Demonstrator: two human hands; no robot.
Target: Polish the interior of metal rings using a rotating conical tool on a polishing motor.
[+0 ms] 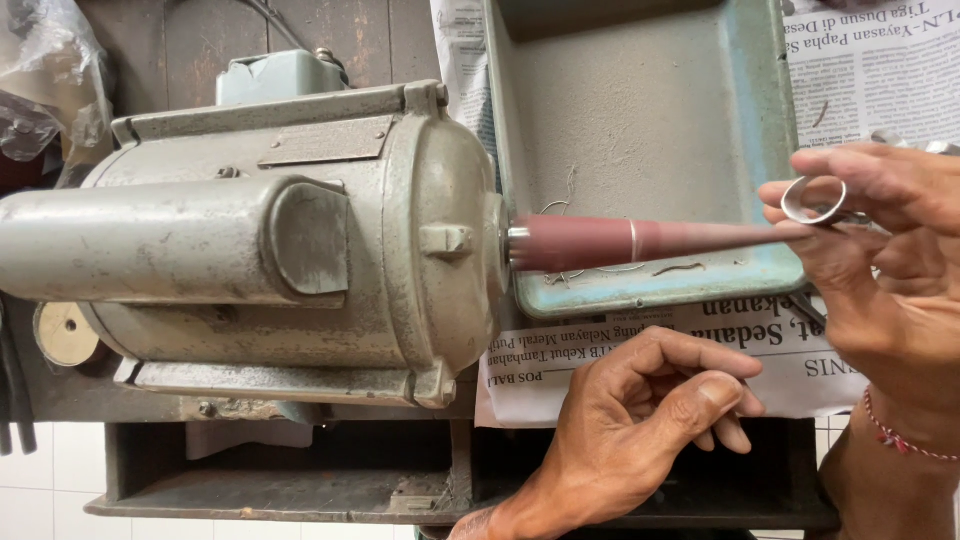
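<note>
A grey metal motor (270, 230) lies on its side with a reddish tapered spindle (640, 243) sticking out to the right. My right hand (890, 260) pinches a silver ring (812, 200) at the spindle's thin tip. My left hand (640, 420) hovers below the spindle with its fingers curled and thumb against them; nothing shows clearly in it.
A worn blue-green metal tray (765, 120) stands behind the spindle. Newspaper sheets (640, 350) lie under and beside it. A dark wooden shelf (300, 480) runs below the motor. A plastic bag (50, 70) is at the top left.
</note>
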